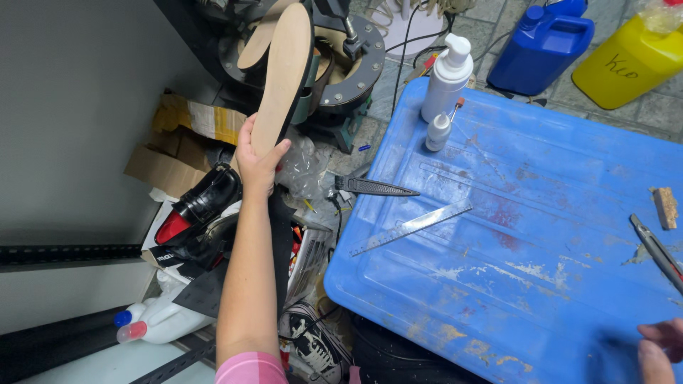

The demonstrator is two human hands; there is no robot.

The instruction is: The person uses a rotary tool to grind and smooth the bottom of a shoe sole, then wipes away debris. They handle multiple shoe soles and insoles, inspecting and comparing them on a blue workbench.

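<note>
At the far left a grey wall meets a dark slotted metal rail [67,252], and below it a white plastic bottle [160,323] with a blue and a red cap lies on its side. Just right of that, a glossy black shoe [203,203] with a red lining rests on a heap of cardboard and scraps. The left arm reaches straight up from the bottom edge, a pink sleeve at its base, forearm nearly vertical. The left hand [257,160] is closed around the lower end of a long tan shoe sole [283,78], thumb on the near face and fingers wrapped behind, holding it upright and tilted slightly right, its top reaching a round black machine [352,67]. Right of the arm a black rasp-like tool [373,187] lies pointing onto the edge of a stained blue plastic lid [555,284]. On the lid lie a steel ruler [413,227], a white pump bottle [448,78] with a small white dropper bottle [439,131] just beside it, a small block [666,206] and a utility knife [658,252] near the right edge. Behind stand a blue jug [544,46] and a yellow jug [629,60]. The right hand [660,345] shows only partly at the bottom right corner, blurred, holding nothing visible; how far open it is I cannot tell
</note>
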